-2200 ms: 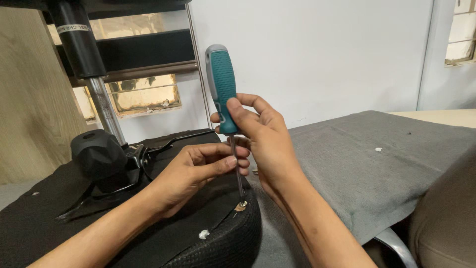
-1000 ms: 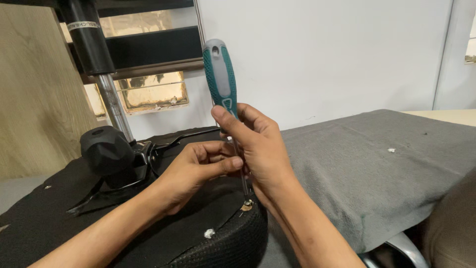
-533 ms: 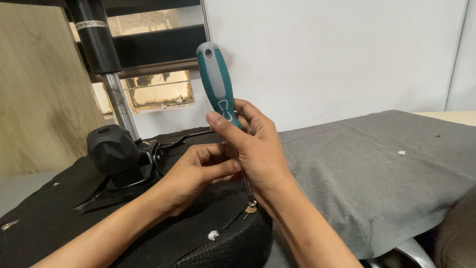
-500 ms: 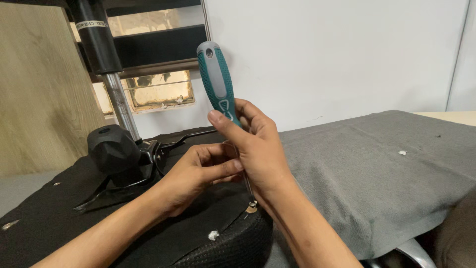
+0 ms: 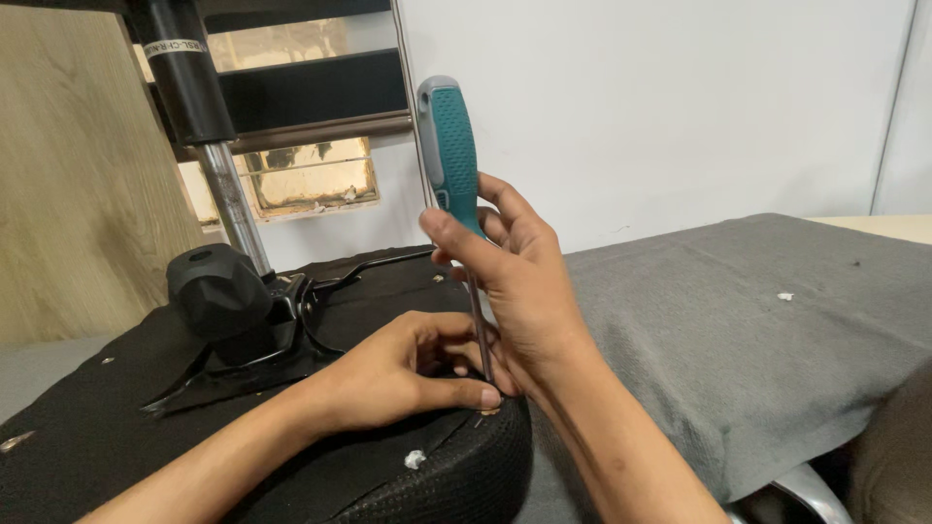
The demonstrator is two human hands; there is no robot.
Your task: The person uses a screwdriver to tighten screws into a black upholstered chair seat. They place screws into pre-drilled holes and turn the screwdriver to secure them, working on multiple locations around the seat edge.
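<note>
Both hands work above the screw: right hand grips the teal screwdriver, left hand pinches its shaft, so any tilt could slip the tip onto fingertips.

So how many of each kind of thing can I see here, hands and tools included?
Hands: 2, the left hand and the right hand
Screwdrivers: 1, the teal-handled screwdriver
Black seat undersides: 1, the upturned chair seat
Black knobs: 1, the round knob
Grey cloths: 1, the grey cloth
Total: 6
</note>
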